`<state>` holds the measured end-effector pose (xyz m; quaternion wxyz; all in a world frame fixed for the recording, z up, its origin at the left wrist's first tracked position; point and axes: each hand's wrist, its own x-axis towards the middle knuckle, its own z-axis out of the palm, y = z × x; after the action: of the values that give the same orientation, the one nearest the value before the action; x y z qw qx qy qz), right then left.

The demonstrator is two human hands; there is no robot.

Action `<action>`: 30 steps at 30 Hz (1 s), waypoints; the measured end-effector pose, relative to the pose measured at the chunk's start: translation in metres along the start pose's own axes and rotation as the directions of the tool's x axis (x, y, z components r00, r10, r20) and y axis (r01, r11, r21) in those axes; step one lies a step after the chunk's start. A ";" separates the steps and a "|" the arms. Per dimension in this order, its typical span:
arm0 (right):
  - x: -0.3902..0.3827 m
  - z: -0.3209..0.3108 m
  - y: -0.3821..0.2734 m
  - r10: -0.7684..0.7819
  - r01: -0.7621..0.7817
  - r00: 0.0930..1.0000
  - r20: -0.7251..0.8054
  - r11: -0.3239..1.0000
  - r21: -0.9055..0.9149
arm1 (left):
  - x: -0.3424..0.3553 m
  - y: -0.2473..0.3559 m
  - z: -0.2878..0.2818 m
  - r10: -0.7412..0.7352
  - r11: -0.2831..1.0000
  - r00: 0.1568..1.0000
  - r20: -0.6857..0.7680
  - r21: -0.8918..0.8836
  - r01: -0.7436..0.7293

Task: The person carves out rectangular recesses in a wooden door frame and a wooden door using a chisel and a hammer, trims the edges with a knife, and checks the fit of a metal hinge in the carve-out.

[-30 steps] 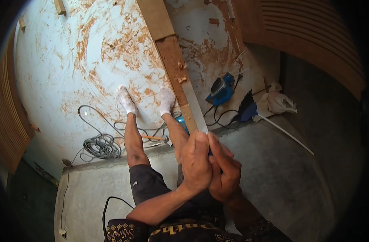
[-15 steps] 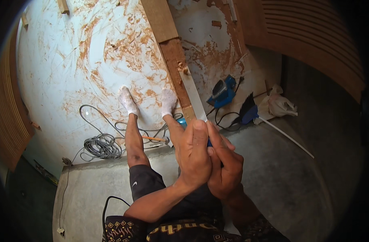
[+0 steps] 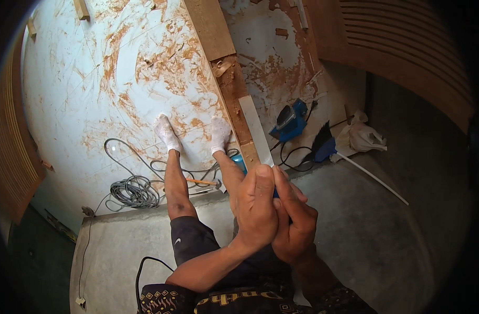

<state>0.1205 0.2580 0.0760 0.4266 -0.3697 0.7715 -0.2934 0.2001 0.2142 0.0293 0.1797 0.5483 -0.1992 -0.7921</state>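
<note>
Both my hands are closed around a long flat chisel [image 3: 255, 123] with a pale metal blade; only a bit of its blue handle shows between them. My left hand [image 3: 256, 204] lies with its thumb along the top, at the handle end of the blade. Pressed beside it, my right hand [image 3: 297, 225] wraps the handle, mostly hiding it. The blade points away from me along a cut recess [image 3: 232, 91] in the narrow edge of a wooden board [image 3: 210, 31]. A curled wood shaving [image 3: 222, 66] lies in the recess near its far step.
A blue power planer [image 3: 292, 120], a broom [image 3: 326, 146] and a white plastic bag [image 3: 366, 137] lie at right. Left of my legs are a coiled cable [image 3: 132, 192] and a hammer [image 3: 205, 182]. Grooved wooden panels [image 3: 402, 36] stand at the sides. Shavings litter the white floor.
The chisel and both hands have drawn back slightly toward me. The shaving that was at the blade's tip now lies farther up the recess, apart from the blade.
</note>
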 end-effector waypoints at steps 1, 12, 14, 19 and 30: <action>0.000 -0.001 -0.003 0.011 -0.011 1.000 0.004 1.000 0.003 | 0.000 0.001 0.000 0.002 1.000 1.000 -0.002 0.006 -0.002; 0.013 0.001 -0.003 -0.018 0.018 1.000 0.000 0.999 0.035 | 0.007 0.005 -0.003 0.030 0.995 1.000 -0.005 0.097 -0.029; 0.008 0.001 -0.002 -0.017 0.016 1.000 0.004 0.999 0.035 | 0.007 0.003 -0.003 0.034 0.993 0.999 -0.013 0.114 -0.033; 0.023 0.001 -0.005 -0.043 0.043 0.999 -0.006 0.999 0.000 | 0.015 0.010 -0.003 0.057 0.989 0.998 -0.013 0.135 -0.055; 0.019 -0.001 -0.012 0.037 -0.039 0.999 0.025 0.996 0.075 | 0.007 0.002 -0.008 0.067 0.973 0.998 -0.022 0.224 -0.060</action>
<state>0.1168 0.2361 0.0768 0.4548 -0.3422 0.7617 -0.3096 0.2050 0.2081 0.0220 0.1452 0.5700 -0.3016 -0.7504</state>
